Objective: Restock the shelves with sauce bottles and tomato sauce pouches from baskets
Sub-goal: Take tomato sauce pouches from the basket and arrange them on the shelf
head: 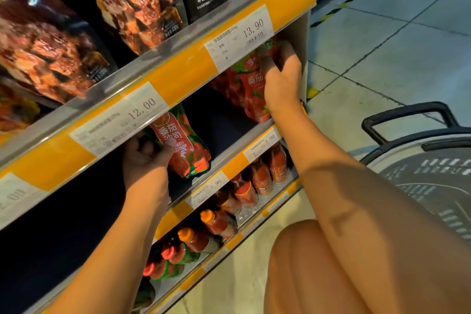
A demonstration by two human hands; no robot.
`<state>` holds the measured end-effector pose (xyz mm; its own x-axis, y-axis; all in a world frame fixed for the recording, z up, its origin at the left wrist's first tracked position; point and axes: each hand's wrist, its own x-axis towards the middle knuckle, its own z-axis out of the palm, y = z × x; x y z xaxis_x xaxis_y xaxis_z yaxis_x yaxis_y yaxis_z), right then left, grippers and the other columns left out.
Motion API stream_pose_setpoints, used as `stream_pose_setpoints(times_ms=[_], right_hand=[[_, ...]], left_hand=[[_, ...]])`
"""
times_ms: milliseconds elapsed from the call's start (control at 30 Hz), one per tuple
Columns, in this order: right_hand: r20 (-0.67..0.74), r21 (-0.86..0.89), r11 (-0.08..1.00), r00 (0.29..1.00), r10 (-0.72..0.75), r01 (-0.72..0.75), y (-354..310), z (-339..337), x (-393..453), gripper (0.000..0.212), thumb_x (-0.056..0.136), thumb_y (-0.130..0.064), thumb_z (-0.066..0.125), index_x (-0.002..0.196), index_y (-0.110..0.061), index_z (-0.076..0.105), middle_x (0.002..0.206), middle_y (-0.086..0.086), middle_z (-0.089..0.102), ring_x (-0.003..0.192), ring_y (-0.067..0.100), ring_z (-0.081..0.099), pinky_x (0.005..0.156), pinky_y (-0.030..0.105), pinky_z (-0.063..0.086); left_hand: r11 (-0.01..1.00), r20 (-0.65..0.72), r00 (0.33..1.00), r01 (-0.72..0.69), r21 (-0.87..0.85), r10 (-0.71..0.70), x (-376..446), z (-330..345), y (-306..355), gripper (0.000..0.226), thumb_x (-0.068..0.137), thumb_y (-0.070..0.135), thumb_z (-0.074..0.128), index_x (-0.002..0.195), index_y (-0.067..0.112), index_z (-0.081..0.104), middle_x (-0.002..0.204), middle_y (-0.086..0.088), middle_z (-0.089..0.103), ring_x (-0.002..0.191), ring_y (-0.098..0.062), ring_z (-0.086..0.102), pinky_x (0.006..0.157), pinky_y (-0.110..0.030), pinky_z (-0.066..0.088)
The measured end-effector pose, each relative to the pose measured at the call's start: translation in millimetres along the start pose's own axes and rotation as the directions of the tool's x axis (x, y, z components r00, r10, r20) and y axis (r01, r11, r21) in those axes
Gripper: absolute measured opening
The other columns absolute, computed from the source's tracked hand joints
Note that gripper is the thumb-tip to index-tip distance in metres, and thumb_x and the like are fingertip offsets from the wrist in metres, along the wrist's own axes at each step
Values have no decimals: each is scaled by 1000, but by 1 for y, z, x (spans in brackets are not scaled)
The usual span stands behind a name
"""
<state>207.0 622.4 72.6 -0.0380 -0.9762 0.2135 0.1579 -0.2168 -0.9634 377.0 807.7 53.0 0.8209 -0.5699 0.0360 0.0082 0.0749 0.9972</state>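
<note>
On the near side, the left hand (pixel 145 158) grips a red tomato sauce pouch (pixel 182 145), thumb pressed on its front, holding it upright just under the yellow price rail (pixel 163 76). Further along, the right hand (pixel 280 71) reaches deep into the same shelf, fingers curled over the top of a standing row of pouches (pixel 248 84) by the end wall. Sauce bottles (pixel 254 183) line the shelves below both wrists; the basket (pixel 433 173) sits behind the right arm. Looks like pouch stocking in hand; next, I'd guess, the held pouch gets slid in beside that row.
</note>
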Motion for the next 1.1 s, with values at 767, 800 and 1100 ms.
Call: stream_pose_setpoints(times_ms=[767,800,1100], right_hand=[[737,-581,577,672,72,575,29,-82,-81,60,92,-34,69,148,-27,49,150,-6,50,141,16,41,115,40,39],[747,-577,538,663,45,614,36,-84,-86,63,92,-35,69,150,-26,47,153,-7,46,145,16,37,118,43,36],[731,-630,411,682,26,660,53,-80,-100,79,82,-24,65,156,-32,36,158,-6,29,151,17,23,119,44,30]], left_hand=[[834,174,985,-102,543,7,5,9,-14,39,90,30,79,124,23,59,128,-1,68,115,-22,65,103,-47,51],[823,183,983,-118,555,17,9,10,-18,41,90,31,79,124,23,59,128,-1,68,115,-23,65,104,-49,51],[810,208,975,-186,556,80,38,41,-32,46,94,28,75,134,15,58,133,-3,66,115,-12,60,97,-30,43]])
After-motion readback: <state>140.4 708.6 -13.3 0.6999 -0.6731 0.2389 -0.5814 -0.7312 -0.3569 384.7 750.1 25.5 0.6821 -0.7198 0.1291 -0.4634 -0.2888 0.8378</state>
